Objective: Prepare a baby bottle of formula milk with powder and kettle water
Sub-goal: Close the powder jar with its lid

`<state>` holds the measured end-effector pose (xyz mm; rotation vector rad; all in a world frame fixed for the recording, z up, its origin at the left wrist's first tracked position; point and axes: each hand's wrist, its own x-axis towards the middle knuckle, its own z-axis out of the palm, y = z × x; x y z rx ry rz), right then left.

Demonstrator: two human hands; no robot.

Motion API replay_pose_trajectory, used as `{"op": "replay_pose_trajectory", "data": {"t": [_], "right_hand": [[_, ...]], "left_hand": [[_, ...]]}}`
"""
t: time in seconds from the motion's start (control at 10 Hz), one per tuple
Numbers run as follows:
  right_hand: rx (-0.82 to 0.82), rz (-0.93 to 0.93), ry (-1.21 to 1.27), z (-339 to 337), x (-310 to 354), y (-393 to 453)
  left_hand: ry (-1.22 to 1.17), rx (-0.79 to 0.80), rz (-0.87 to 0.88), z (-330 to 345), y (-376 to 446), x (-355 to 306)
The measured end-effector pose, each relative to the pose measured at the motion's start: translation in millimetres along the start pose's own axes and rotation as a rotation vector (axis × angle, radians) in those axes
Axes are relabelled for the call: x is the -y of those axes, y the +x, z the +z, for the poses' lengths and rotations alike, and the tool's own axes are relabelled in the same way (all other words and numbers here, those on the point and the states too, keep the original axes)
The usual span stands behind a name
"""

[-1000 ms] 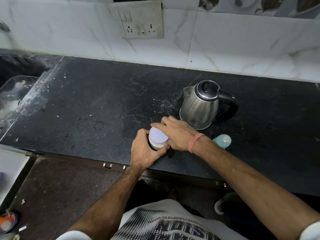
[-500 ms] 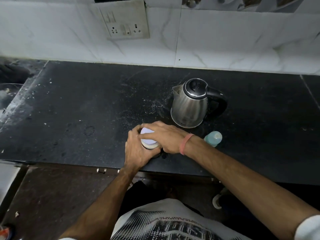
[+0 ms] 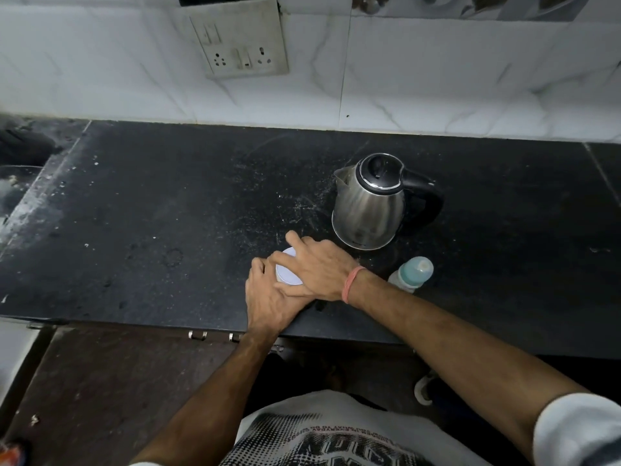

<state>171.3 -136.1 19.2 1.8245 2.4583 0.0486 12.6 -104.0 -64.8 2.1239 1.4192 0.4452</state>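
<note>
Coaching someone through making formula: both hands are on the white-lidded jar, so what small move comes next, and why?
Probably twist the lid off: the right hand covers it from above, the left hand braces the jar below, and the lid is still on. Kettle and bottle stand untouched.

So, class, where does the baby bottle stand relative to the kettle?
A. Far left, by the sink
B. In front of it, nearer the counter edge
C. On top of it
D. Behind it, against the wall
B: the baby bottle stands on the counter nearer the front edge than the kettle, just right of the right hand.
</note>
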Motion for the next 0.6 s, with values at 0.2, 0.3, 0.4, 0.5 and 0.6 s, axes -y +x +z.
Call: {"op": "replay_pose_trajectory", "data": {"t": [0.2,0.3,0.4,0.5,0.6], "right_hand": [[-0.117,0.125,-0.003,11.7,13.2,0.1],[-0.112,0.181,0.045,11.4,18.7,0.5],[-0.130,0.226,0.129,12.1,18.8,-1.0],[-0.132,0.268,0.237,9.7,16.8,-6.9],[-0.179,0.404,0.430,7.7,9.5,-21.2]], "left_hand": [[-0.006,-0.044,-0.029,1.6,-2.0,1.4],[0.004,-0.068,-0.021,1.8,-2.8,2.0],[-0.011,-0.061,-0.041,4.0,-5.6,-0.1],[-0.086,-0.044,-0.008,0.7,-12.0,4.0],[-0.184,-0.060,0.155,-15.7,-24.2,15.4]]}}
